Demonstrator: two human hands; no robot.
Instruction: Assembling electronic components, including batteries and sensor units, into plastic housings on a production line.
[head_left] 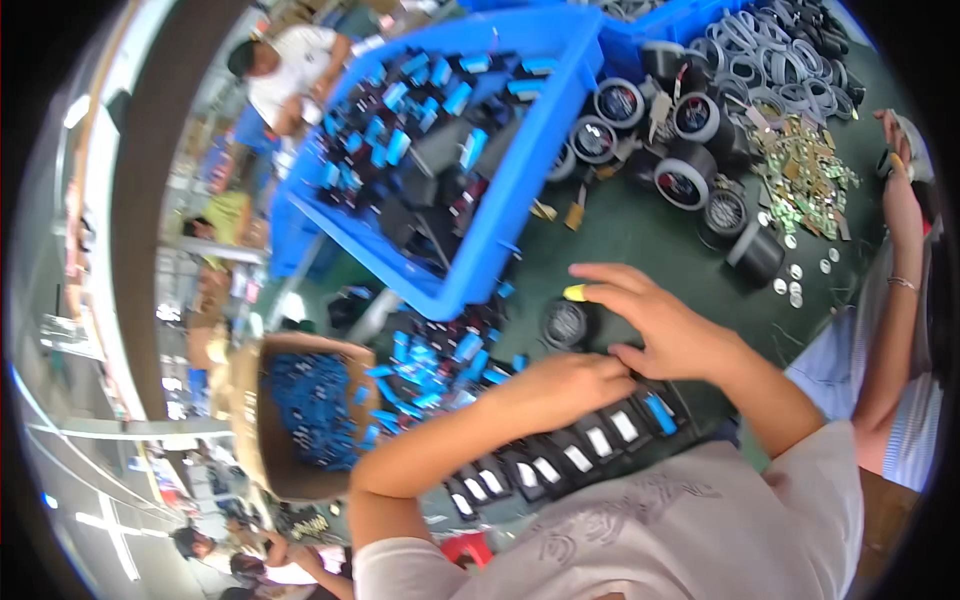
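Observation:
My left hand [580, 385] is curled over the far edge of a row of black cases [545, 470] with white stickers. Its fingers point down, and whatever they grip is hidden beneath them. Beside it, my right hand [665, 320] has its fingers apart, with a yellow cover [574, 292] on one fingertip. Its thumb comes close to the left hand's fingers. Between the right fingertips and the left hand, a round black part with a mesh-like face [568, 325] rests on the dark green table [540, 260]. A blue strip [660, 414] lies at the row's right end.
A big blue crate [450, 300] holds black and blue parts. Loose blue pieces [430, 365] lie near a cardboard box [250, 420] of blue parts. Farther right are black cylinders [685, 180], grey rings [790, 70] and small green-gold boards [805, 175]. A co-worker's arm [900, 230] is at the right.

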